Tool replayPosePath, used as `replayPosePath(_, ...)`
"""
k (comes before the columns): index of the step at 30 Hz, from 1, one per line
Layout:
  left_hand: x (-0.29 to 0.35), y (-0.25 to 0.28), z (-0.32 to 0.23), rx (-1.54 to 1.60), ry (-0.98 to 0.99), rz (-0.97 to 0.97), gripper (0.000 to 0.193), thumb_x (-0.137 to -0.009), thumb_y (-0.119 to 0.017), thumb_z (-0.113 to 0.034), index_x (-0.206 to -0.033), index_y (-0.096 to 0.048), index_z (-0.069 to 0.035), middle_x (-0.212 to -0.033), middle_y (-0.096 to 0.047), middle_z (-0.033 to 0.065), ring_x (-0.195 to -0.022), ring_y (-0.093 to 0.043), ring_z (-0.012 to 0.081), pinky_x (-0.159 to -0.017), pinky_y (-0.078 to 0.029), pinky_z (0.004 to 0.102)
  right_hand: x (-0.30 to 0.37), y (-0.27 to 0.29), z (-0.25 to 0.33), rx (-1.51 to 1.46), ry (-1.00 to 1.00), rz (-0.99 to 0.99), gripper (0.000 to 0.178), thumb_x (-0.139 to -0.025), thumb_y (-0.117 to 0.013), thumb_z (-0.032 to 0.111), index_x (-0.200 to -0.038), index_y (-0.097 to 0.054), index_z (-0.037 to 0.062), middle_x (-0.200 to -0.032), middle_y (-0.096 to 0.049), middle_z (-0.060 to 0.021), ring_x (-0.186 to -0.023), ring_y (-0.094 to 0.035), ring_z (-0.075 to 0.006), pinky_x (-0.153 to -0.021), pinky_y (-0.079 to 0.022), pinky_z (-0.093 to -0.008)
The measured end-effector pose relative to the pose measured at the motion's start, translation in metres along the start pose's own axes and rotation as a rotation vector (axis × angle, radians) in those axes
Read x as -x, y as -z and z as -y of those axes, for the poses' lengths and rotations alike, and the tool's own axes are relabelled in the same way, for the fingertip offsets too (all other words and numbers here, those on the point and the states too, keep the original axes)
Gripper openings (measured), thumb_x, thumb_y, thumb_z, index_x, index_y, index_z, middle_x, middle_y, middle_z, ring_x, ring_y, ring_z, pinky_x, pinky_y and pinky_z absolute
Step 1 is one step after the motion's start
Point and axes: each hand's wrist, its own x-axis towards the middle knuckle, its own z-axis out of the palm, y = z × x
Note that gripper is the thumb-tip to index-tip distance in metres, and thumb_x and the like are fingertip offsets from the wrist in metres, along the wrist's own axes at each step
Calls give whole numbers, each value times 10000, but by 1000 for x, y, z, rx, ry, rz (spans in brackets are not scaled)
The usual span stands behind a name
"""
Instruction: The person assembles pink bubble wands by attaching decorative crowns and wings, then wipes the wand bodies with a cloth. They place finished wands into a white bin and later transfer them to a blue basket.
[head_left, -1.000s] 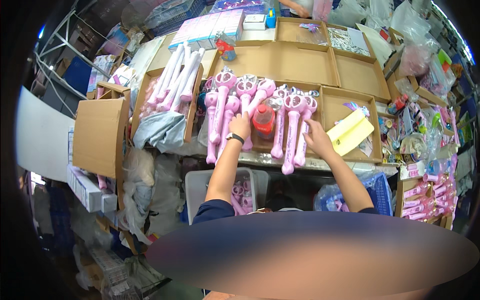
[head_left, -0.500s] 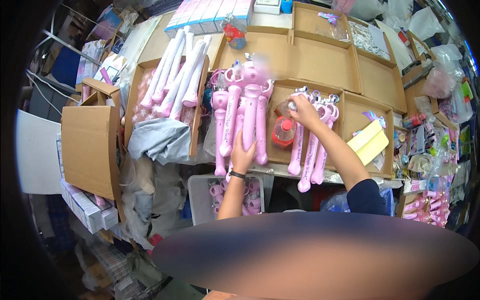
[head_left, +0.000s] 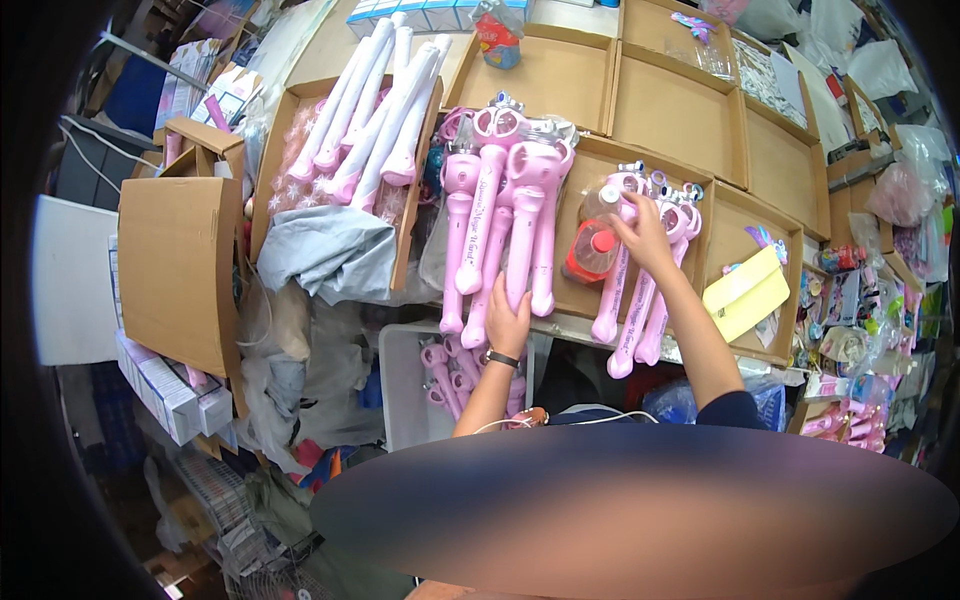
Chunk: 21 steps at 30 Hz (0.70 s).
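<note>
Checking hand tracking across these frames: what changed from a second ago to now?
The left hand dropped from the heads of the long pink plastic wands to their lower handle ends. The right hand moved up to the heads of the right-hand pink wand group. The white wands in the cardboard tray and the red-capped clear bottle stayed put.
</note>
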Motion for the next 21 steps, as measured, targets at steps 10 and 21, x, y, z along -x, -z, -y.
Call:
replayPosePath(10, 13, -16, 10, -167, -118, -3, 471, -832, -596, -201, -1223, -438, 8, -1068, -506, 207, -999, -477, 371, -865, -385, 430, 184, 59, 5, -91, -75, -40, 211, -814, -607, 78, -1013, -569, 17, -1014, -534, -98, -668, -531, -142, -606, -454, -252)
replayPosePath(21, 66, -13, 23, -18, -53, -124, 410, -854, -575, -196, -1208, -471, -17, -1069, -543, 207, -1018, -497, 362, -870, -392, 420, 292, 98, 14, -68, -138, -80, 142, -813, -602, 95, -944, -593, 41, -1006, -562, -102, -669, -590, -196, -624, -488, -284)
